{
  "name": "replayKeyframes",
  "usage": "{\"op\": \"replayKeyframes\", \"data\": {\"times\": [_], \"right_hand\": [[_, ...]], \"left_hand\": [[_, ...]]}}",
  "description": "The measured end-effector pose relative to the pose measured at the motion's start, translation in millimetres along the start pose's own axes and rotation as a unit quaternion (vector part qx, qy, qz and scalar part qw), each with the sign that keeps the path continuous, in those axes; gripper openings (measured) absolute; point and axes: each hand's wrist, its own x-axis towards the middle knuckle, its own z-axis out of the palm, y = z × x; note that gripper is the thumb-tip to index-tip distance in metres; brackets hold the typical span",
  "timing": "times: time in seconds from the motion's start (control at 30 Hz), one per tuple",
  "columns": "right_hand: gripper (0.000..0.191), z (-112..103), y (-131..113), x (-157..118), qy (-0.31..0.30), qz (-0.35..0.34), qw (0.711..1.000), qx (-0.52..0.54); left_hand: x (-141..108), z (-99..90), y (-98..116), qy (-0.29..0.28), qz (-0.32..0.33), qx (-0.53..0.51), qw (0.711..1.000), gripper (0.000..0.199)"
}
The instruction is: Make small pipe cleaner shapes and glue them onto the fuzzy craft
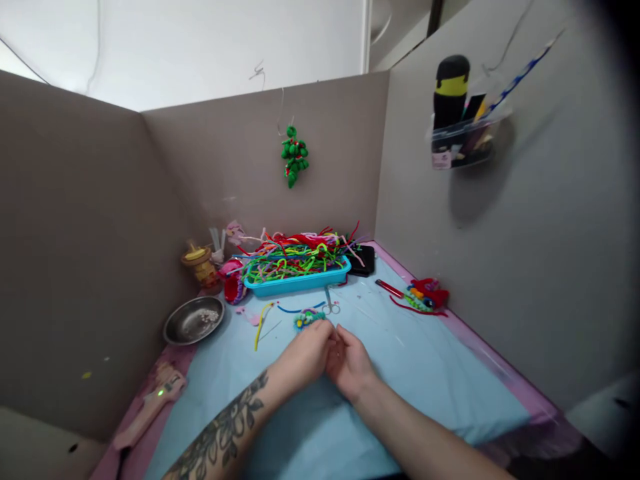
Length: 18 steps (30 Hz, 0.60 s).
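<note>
My left hand (316,347) and my right hand (352,365) meet over the blue table cover, their fingers curled in and touching. Whatever is between the fingertips is hidden or too small to make out. Just beyond my left hand is a small colourful pipe-cleaner piece (303,320) in teal, yellow and blue, partly covered by that hand; whether the hand touches it I cannot tell. Small scissors (331,308) lie behind it. A blue pipe cleaner (295,311) and a yellow pipe cleaner (260,328) rest to the left.
A blue tray (300,285) heaped with pipe cleaners stands at the back. Left are a metal bowl (173,323), a drink cup (201,267) and a pink glue gun (153,408). At right lie a red pen-like tool (389,289) and a red pipe-cleaner craft (431,293). Grey panels enclose the table.
</note>
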Motion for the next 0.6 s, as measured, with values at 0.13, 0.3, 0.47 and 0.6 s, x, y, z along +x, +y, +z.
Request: {"op": "replayKeyframes", "data": {"times": [0.13,0.3,0.47,0.6], "right_hand": [[0.043,3.0,-2.1,0.7,0.005,0.012,1.0,0.012],[0.053,5.3,-6.3,-1.8,0.009,-0.002,1.0,0.022],[0.06,5.6,-8.0,-5.0,0.002,-0.002,1.0,0.026],[0.061,5.3,-7.9,-5.9,-0.003,-0.005,1.0,0.019]], "left_hand": [[4.3,14.2,3.9,-0.002,0.023,-0.004,1.0,0.017],[0.4,4.1,-6.1,0.004,0.023,-0.097,0.995,0.02],[-2.5,2.6,-10.5,0.046,-0.015,-0.124,0.991,0.018],[-5.0,5.8,-10.4,0.061,0.003,-0.112,0.992,0.016]]}}
